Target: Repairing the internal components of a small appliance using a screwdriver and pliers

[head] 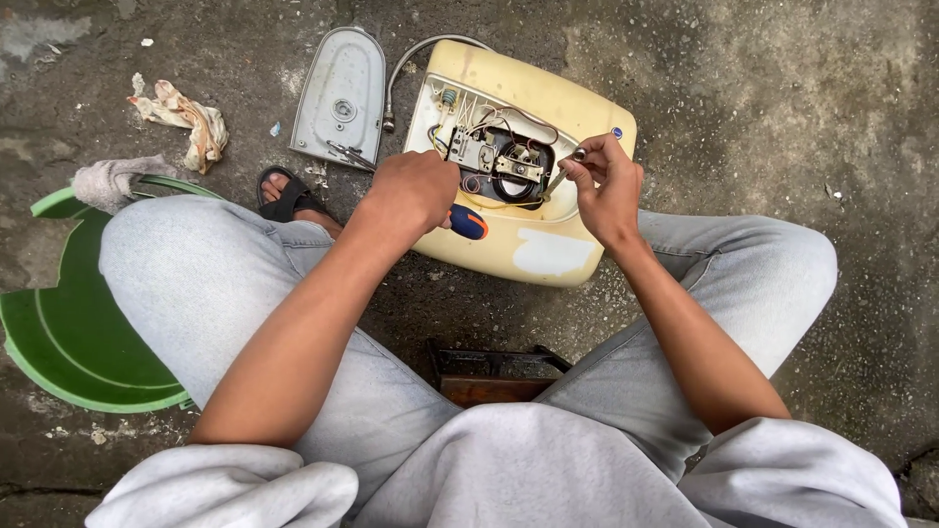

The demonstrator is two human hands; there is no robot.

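At the far left a green plastic lid (68, 342) is lying on the concrete floor (782, 98), with a grey rag (117, 178) draped over its upper edge and a crumpled cloth (186, 119) sitting a little beyond. Further right, a grey cover plate (342, 93) is resting flat beside the cream water heater (548, 108), whose open compartment is showing wiring (504, 161). The left hand (416, 188) is clenching around a screwdriver with an orange and blue handle (468, 222), hovering over the heater's left front edge, just beside the wiring. The right hand (606, 186) is pinching a thin metal part (559, 181) at the compartment's right side, directly above the heater. Below, a dark wooden stool (489, 376) is showing between the person's knees.
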